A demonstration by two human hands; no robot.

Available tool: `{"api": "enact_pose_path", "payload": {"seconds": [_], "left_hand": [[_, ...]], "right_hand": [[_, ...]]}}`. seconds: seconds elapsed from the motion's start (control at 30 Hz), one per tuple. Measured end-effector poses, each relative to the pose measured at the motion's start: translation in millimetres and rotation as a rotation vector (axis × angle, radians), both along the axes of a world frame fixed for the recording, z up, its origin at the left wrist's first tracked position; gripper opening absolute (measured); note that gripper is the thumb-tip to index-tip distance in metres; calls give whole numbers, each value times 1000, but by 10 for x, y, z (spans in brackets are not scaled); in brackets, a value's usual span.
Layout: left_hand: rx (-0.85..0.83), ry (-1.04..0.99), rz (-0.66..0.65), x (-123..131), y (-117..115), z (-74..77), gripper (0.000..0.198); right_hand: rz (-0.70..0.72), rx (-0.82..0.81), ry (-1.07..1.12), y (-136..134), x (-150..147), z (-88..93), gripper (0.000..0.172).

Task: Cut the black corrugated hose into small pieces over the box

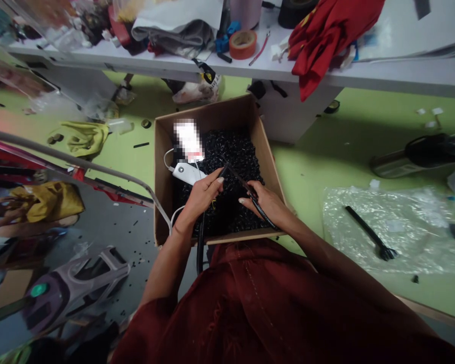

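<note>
over a cardboard box [220,117], the left hand [208,191] pinches a black tube [201,236], likely light and bendy, best held near its tip; the right hand [263,203] is wrapped around dark scissors [244,185], probably stiff, above small black pieces [233,144].

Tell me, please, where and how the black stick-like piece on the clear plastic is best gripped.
I would pinch the black stick-like piece across the middle of its straight shaft, coming from above: it lies flat on the clear plastic, and the slim shaft probably offers a more even hold than its splayed end.
</note>
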State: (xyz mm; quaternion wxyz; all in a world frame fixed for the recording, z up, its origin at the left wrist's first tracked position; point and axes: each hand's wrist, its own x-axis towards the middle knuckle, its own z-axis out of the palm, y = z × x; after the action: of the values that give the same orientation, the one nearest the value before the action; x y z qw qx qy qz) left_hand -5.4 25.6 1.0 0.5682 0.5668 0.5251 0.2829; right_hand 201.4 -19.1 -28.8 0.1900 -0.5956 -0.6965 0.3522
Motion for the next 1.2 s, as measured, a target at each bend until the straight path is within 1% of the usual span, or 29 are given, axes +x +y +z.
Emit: {"api": "enact_pose_path", "payload": {"seconds": [0.13, 0.33, 0.43, 0.57, 0.73, 0.9, 1.07, 1.2], "left_hand": [[57, 67, -79, -17, 0, 26, 50], [30, 101, -181, -92, 20, 71, 50], [2, 93, -217, -118, 24, 78, 49], [-23, 66, -200, -120, 24, 71, 47], [-38, 47, -197, -92, 16, 95, 45], [-80, 18, -170, -62, 8, 79, 39], [-136, 9, -157, -49, 23, 13, 33], [-183, 16, -119, -45, 33, -49, 31]], "right_hand": [[24, -14, 2, -3, 6, 18, 49], [60, -63, 20, -13, 13, 57, 53], [87, -51, 5, -20, 16, 64, 46], [128, -1, -52, -20, 19, 77, 29], [140, 13, -61, -14, 17, 91, 18], [119, -32, -110, -12, 11, 107, 17], [124, -52, -196, -9, 2, 109, 20], [135, -75, -279, -1, -6, 83, 22]]}}
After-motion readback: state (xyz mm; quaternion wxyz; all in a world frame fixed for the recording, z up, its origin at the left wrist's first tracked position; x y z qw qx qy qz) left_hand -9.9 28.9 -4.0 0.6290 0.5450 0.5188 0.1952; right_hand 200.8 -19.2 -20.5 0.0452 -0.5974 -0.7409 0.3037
